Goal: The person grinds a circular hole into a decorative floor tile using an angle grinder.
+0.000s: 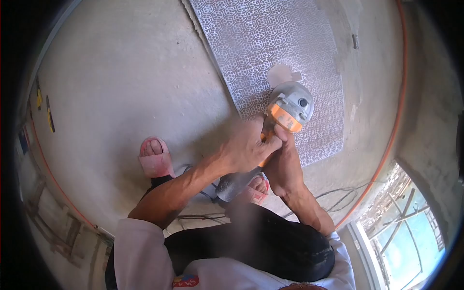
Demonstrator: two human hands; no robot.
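An orange and grey angle grinder (285,116) is held over a large patterned panel (275,34), its grey guard toward the panel. My left hand (249,142) is closed around the orange body from the left, partly smeared by motion or dust. From the other side, my right hand (285,164) wraps the grinder's handle end below the head. A pale rounded patch (279,75) with a small square tab shows in the panel just beyond the guard. The disc is hidden under the guard.
The panel lies on a dusty concrete floor (130,72). My pink slippers (157,162) are close to its near edge. Dark cables (343,195) run behind my feet. Two yellow-black tools (50,115) lie far left. An orange hose or cord (400,96) curves along the right.
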